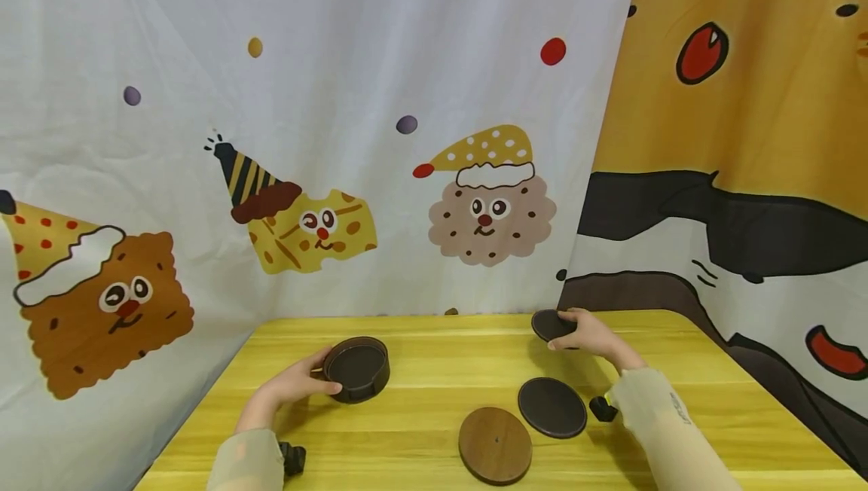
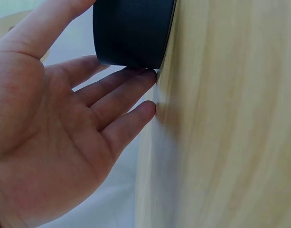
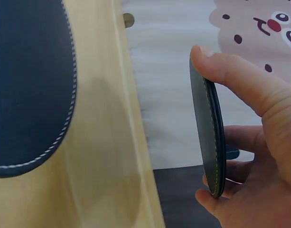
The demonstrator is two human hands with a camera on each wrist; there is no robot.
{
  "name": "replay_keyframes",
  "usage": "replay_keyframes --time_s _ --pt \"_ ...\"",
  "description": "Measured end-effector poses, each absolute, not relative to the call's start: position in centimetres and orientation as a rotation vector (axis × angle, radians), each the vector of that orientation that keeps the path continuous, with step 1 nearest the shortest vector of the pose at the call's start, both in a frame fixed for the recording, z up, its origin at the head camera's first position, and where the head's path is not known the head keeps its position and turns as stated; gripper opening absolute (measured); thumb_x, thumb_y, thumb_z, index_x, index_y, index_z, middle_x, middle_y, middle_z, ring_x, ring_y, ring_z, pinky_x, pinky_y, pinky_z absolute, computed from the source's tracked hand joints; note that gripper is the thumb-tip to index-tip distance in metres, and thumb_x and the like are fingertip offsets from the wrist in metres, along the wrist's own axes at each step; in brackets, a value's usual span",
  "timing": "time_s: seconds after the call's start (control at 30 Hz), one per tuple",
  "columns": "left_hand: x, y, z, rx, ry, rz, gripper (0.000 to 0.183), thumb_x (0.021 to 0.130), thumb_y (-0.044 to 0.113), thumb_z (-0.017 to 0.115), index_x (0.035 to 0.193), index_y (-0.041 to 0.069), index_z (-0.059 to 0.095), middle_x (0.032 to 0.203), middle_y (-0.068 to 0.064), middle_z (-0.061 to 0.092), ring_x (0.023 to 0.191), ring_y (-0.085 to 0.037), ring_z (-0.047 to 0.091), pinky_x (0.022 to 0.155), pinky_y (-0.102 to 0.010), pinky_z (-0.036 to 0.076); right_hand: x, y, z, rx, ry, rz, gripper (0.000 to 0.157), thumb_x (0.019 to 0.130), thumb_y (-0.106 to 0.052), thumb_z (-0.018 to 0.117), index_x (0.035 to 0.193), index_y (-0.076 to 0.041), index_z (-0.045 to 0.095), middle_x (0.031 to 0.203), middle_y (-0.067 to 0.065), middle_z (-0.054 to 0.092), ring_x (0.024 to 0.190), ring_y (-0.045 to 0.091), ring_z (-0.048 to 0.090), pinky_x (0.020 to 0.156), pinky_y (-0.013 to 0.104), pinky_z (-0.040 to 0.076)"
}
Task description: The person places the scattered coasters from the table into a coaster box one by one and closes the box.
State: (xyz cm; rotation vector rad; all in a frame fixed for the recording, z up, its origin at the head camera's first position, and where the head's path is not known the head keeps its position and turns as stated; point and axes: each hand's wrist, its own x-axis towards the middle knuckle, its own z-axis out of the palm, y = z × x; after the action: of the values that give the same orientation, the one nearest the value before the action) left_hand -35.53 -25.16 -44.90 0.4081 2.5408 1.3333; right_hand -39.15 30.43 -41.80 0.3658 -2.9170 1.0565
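A round black coaster holder [image 1: 357,372] with a notch in its front wall stands on the table at the left. My left hand [image 1: 294,384] grips its left side, thumb at the front and fingertips low against the dark wall [image 2: 133,33]. At the far right of the table, my right hand [image 1: 588,334] pinches a round black coaster [image 1: 548,324] above the surface. In the right wrist view this coaster [image 3: 208,128] stands edge-on between thumb and fingers, with stitching along its rim. Nearer lies another black coaster [image 1: 552,407], beside a round brown wooden disc [image 1: 496,446].
The yellow wood-grain table [image 1: 434,348] ends at a white curtain [image 1: 400,265] printed with cartoon biscuits and cheese. An orange, black and white printed cloth [image 1: 732,122] hangs at the right. Small black devices [image 1: 603,408] sit at both wrists.
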Motion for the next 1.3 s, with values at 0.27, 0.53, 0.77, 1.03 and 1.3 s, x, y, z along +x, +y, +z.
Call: replay_keyframes --time_s 0.27,0.53,0.77,1.03,1.3 --pt "-35.4 -25.2 -44.7 0.385 2.568 1.321 0.090 0.073 0.030 0.071 0.141 0.005 0.017 0.136 -0.023 0.030 0.122 -0.040 0.029 0.090 -0.054 0.030 -39.0 29.6 -39.7 0.404 -2.917 1.000 0.090 0.065 -0.041 0.075 0.131 0.007 0.036 0.135 0.034 0.018 0.119 0.051 0.021 0.090 0.058 0.027" --pt "-35.5 -25.2 -44.7 0.360 2.556 1.325 0.092 0.073 0.031 0.072 0.142 0.005 0.016 0.136 -0.023 0.029 0.122 -0.040 0.029 0.090 -0.054 0.030 -39.2 28.3 -38.3 0.426 -2.908 0.964 0.091 0.065 -0.044 0.074 0.133 0.001 0.036 0.138 0.029 0.018 0.122 0.048 0.019 0.091 0.058 0.026" --pt "-35.5 -25.2 -44.7 0.366 2.549 1.327 0.092 0.073 0.031 0.072 0.142 0.007 0.016 0.136 -0.023 0.029 0.122 -0.040 0.029 0.089 -0.055 0.030 -39.2 26.5 -37.4 0.493 -2.883 0.964 0.088 0.065 -0.041 0.075 0.134 -0.001 0.036 0.138 0.026 0.021 0.123 0.045 0.019 0.092 0.057 0.025" --pt "-35.6 -25.1 -44.6 0.375 2.559 1.334 0.091 0.072 0.033 0.073 0.142 0.011 0.019 0.136 -0.020 0.031 0.122 -0.039 0.029 0.090 -0.054 0.030 -39.4 24.1 -37.1 0.575 -2.844 1.019 0.085 0.065 -0.036 0.077 0.133 -0.003 0.039 0.138 0.024 0.024 0.123 0.042 0.024 0.093 0.054 0.028" --pt "-35.4 -25.2 -44.8 0.403 2.547 1.333 0.089 0.074 0.030 0.071 0.142 0.008 0.017 0.137 -0.022 0.029 0.123 -0.039 0.028 0.090 -0.054 0.029 -39.8 22.0 -38.1 0.636 -2.858 1.062 0.085 0.064 -0.038 0.077 0.132 -0.001 0.040 0.138 0.026 0.023 0.123 0.043 0.023 0.092 0.051 0.031"
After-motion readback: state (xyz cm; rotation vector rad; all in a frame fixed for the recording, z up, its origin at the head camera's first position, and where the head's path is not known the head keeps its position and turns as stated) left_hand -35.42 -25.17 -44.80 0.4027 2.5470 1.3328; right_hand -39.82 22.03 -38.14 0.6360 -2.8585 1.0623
